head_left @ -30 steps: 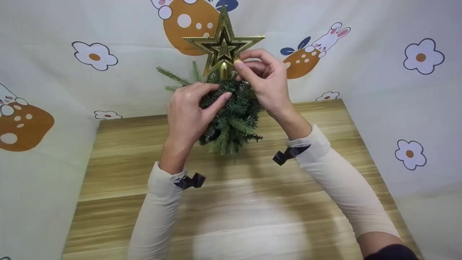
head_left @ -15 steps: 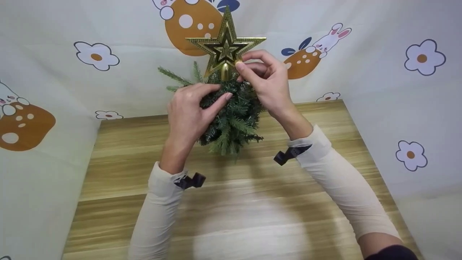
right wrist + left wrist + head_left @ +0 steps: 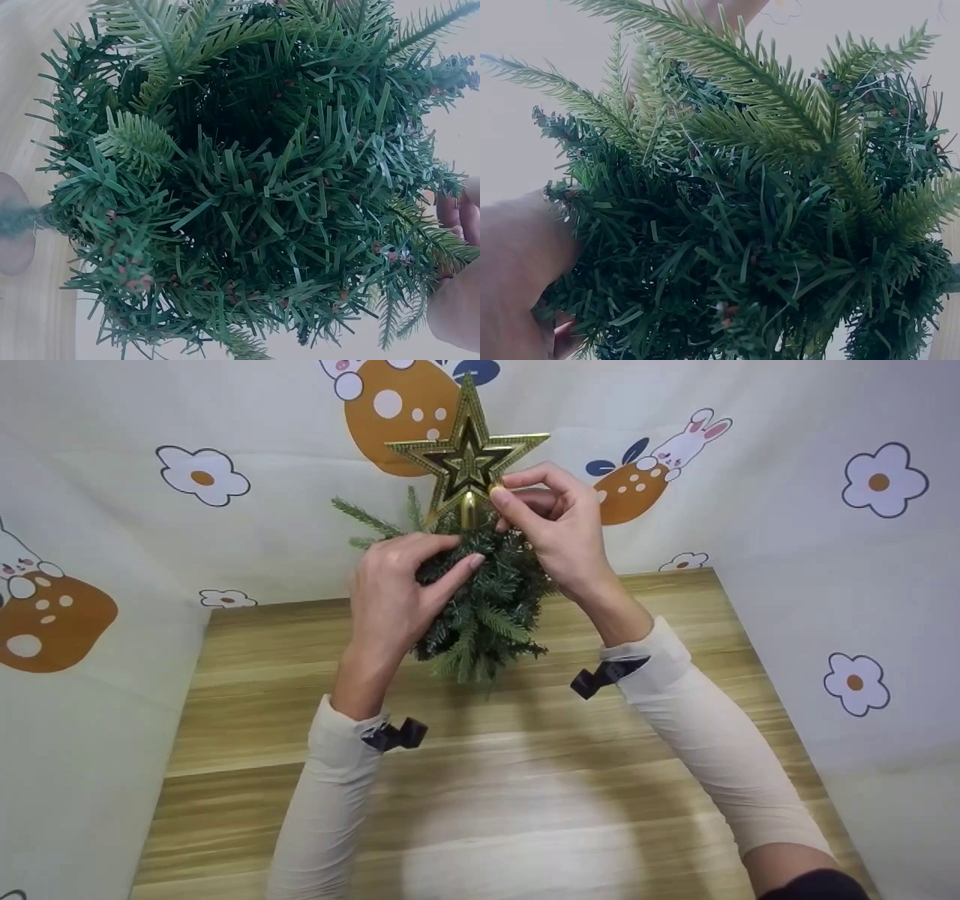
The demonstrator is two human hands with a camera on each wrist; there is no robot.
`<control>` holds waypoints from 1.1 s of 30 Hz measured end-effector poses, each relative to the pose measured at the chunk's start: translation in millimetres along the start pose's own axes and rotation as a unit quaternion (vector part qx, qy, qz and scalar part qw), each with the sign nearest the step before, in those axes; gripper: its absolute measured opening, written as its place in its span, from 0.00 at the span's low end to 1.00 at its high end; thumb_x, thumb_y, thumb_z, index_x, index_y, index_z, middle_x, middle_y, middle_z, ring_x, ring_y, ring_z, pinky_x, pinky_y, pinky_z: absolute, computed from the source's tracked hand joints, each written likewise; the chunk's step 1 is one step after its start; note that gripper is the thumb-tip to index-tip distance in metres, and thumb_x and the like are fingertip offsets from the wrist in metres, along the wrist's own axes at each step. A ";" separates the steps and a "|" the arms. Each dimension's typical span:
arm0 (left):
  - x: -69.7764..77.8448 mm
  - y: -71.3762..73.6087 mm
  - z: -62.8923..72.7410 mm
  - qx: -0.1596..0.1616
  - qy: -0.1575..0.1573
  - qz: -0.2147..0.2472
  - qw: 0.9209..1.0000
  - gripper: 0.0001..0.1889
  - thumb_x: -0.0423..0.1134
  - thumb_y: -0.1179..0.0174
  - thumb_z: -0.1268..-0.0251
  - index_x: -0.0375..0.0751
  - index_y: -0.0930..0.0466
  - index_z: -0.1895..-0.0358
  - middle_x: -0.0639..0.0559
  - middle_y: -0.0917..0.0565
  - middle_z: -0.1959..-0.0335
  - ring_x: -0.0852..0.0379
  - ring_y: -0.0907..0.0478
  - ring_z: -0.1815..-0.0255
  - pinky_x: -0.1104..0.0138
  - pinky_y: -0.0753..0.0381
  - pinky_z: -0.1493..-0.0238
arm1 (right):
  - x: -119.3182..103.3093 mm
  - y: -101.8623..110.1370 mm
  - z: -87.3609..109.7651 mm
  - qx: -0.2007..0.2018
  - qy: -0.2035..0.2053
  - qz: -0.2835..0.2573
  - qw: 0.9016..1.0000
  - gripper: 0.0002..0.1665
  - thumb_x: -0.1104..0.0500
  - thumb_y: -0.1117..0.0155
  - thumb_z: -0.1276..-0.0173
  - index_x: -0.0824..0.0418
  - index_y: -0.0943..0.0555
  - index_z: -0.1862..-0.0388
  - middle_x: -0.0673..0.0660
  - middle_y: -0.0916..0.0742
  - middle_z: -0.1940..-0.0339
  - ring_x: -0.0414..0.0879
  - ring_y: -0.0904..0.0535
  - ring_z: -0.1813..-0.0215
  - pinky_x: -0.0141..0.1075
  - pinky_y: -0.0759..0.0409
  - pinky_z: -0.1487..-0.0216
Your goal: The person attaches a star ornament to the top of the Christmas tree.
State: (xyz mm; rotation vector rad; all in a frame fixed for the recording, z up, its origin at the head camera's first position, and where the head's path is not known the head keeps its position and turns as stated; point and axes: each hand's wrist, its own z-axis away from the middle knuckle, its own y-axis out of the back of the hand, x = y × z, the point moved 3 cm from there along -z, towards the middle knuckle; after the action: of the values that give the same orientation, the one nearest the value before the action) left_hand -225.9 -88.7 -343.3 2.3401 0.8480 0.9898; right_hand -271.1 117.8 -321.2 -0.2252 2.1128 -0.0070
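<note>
A gold five-pointed star tree topper (image 3: 469,457) stands upright at the peak of a small green artificial Christmas tree (image 3: 487,604). The right hand (image 3: 564,532) pinches the star's lower right point between thumb and fingers. Just below the star's round socket, the left hand (image 3: 391,585) curves its thumb and fingers round the upper branches. Dense dark needles with lighter sprigs (image 3: 772,90) fill the left wrist view, and part of the left hand shows at its left edge. In the right wrist view the branches (image 3: 262,195) cover most of the picture, with the right hand at the right edge.
The tree stands toward the back of a wood-grain table (image 3: 247,720). Behind and beside the table hangs a pale cloth (image 3: 277,525) printed with flowers, rabbits and orange shapes. Black wrist cameras (image 3: 411,733) sit on both sleeves.
The star has turned slightly, its right point rising and its left point dipping. Its tip has shifted a little left since half a second ago. The left hand keeps its place.
</note>
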 end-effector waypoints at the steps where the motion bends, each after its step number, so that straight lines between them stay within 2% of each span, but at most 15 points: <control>1: 0.1 -0.1 -0.4 -0.001 0.001 -0.001 1.000 0.24 0.65 0.34 0.26 0.49 0.05 0.48 0.52 0.05 0.52 0.50 0.07 0.50 0.53 0.13 0.43 | -0.4 0.1 -0.4 0.000 -0.001 0.000 1.000 0.05 0.68 0.27 0.27 0.64 0.11 0.54 0.61 0.05 0.64 0.51 0.11 0.71 0.36 0.14 0.65; 5: 0.7 -0.1 -1.3 -0.004 0.001 -0.001 1.000 0.25 0.65 0.34 0.26 0.49 0.05 0.48 0.51 0.05 0.52 0.50 0.07 0.51 0.54 0.13 0.43 | -1.5 0.6 -1.5 -0.001 -0.006 0.001 1.000 0.05 0.68 0.26 0.27 0.64 0.11 0.54 0.61 0.05 0.63 0.53 0.11 0.71 0.35 0.15 0.66; 11: 1.5 -0.4 -2.1 -0.009 0.002 0.007 1.000 0.24 0.64 0.34 0.26 0.49 0.06 0.47 0.51 0.05 0.52 0.50 0.07 0.50 0.53 0.13 0.42 | 0.2 2.2 -2.8 0.004 -0.008 0.002 1.000 0.06 0.69 0.26 0.28 0.64 0.11 0.53 0.61 0.05 0.63 0.50 0.11 0.71 0.35 0.15 0.67; 18: 0.9 0.3 -1.1 -0.004 0.001 0.005 1.000 0.23 0.63 0.34 0.25 0.49 0.06 0.47 0.51 0.05 0.51 0.50 0.07 0.50 0.53 0.14 0.41 | 2.2 2.4 0.7 -0.008 -0.006 0.023 1.000 0.09 0.66 0.28 0.25 0.64 0.11 0.47 0.66 0.06 0.62 0.50 0.09 0.66 0.36 0.12 0.59; 23: 3.1 0.6 -0.4 0.002 -0.015 -0.007 1.000 0.23 0.62 0.34 0.24 0.47 0.06 0.46 0.50 0.05 0.51 0.49 0.07 0.52 0.53 0.14 0.39 | 2.4 5.1 3.3 -0.007 -0.010 0.026 1.000 0.10 0.65 0.28 0.24 0.65 0.10 0.47 0.65 0.06 0.60 0.51 0.08 0.64 0.37 0.11 0.57; 26: 5.2 1.3 0.8 0.004 -0.025 -0.023 0.999 0.24 0.61 0.35 0.23 0.46 0.06 0.45 0.50 0.05 0.50 0.49 0.07 0.51 0.53 0.16 0.33 | 3.0 6.2 4.2 -0.008 -0.015 0.030 0.999 0.11 0.65 0.28 0.24 0.65 0.10 0.46 0.61 0.05 0.58 0.51 0.08 0.63 0.39 0.10 0.54; 30: 6.4 1.6 0.7 0.002 -0.038 -0.039 0.999 0.24 0.61 0.36 0.22 0.46 0.07 0.44 0.49 0.06 0.49 0.48 0.07 0.48 0.51 0.19 0.28 | 3.6 8.1 4.7 -0.004 -0.018 0.051 0.999 0.12 0.63 0.27 0.25 0.64 0.09 0.46 0.59 0.05 0.56 0.60 0.09 0.57 0.39 0.10 0.52; 33: 7.2 1.5 0.3 0.003 -0.053 -0.042 0.998 0.24 0.60 0.37 0.21 0.44 0.07 0.44 0.48 0.06 0.49 0.48 0.07 0.47 0.50 0.19 0.27 | 3.4 10.1 5.0 0.001 -0.017 0.066 0.998 0.13 0.62 0.26 0.27 0.63 0.09 0.45 0.58 0.06 0.55 0.60 0.10 0.53 0.37 0.11 0.51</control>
State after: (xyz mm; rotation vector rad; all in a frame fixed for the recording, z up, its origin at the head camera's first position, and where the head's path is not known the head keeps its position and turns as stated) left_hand -221.2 -84.9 -339.2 2.3192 0.9015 0.8213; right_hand -270.2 127.6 -327.7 -0.0824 2.0891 0.0727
